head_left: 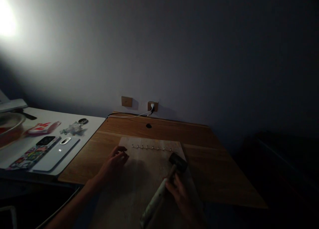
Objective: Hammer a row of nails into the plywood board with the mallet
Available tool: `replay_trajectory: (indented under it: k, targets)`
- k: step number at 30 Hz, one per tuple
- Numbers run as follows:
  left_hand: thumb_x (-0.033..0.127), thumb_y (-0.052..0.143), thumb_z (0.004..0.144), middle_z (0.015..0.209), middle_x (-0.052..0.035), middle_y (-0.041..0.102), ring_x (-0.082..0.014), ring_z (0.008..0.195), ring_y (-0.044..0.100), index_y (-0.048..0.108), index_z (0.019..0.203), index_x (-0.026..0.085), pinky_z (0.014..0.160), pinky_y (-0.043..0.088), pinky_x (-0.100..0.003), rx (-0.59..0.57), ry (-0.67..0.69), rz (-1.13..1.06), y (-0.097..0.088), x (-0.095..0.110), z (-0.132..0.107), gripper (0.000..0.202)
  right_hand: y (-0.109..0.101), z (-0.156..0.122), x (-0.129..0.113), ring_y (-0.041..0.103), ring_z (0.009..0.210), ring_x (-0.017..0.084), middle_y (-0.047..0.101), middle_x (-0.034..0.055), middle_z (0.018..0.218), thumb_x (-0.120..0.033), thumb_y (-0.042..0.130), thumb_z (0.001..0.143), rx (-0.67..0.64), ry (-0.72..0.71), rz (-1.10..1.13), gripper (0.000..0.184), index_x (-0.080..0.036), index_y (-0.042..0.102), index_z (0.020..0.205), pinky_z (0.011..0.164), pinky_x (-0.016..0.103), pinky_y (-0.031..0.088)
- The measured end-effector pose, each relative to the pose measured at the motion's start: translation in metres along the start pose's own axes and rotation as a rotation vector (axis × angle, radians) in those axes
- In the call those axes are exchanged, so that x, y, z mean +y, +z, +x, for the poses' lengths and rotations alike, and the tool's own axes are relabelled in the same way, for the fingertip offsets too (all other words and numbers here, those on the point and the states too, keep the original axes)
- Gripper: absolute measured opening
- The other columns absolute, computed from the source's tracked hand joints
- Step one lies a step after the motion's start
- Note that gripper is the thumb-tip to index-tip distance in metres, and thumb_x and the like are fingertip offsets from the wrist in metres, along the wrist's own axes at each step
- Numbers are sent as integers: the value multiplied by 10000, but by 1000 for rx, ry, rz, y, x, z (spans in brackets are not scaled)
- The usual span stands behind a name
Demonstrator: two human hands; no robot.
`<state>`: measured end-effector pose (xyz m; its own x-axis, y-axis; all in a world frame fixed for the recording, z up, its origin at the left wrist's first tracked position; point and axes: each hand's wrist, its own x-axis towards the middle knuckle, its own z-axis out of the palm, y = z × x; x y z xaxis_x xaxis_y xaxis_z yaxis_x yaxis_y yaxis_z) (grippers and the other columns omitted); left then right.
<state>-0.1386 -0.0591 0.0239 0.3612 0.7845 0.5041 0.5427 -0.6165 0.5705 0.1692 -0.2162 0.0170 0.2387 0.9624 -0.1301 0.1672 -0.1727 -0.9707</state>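
A pale wooden board [139, 185] lies on the brown table, and along its far part runs a row of several small shiny nails [152, 147]. My right hand [181, 194] grips a mallet [178, 162] by the neck just below its dark head. The mallet's pale, scuffed handle slants down toward me over the board. At the board's left side, my left hand [116, 161] hovers or rests with fingers apart and slightly bent, left of the nails. Nothing shows between its fingers, though the light is dim.
On a white table [96, 122] to the left lie a white phone [56, 156], a phone with a patterned case [33, 156], a crumpled plastic bag [73, 128] and a roll of tape [83, 121]. Behind, a white plug [152, 106] sits in a wall socket.
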Motion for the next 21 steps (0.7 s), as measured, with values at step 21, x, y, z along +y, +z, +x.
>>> replay_trajectory:
  k: [21]
  targets:
    - [361,398,1013,1372,-104,545,-234,1133,648,649,1217,244,942,597,-394,131,-124,137,-17,-17,-56,345,-36,-17,16,728,1053,280,777,83,1112,-458,428,1035,240,-631,-780,383,-266,715,1201,896,422,605]
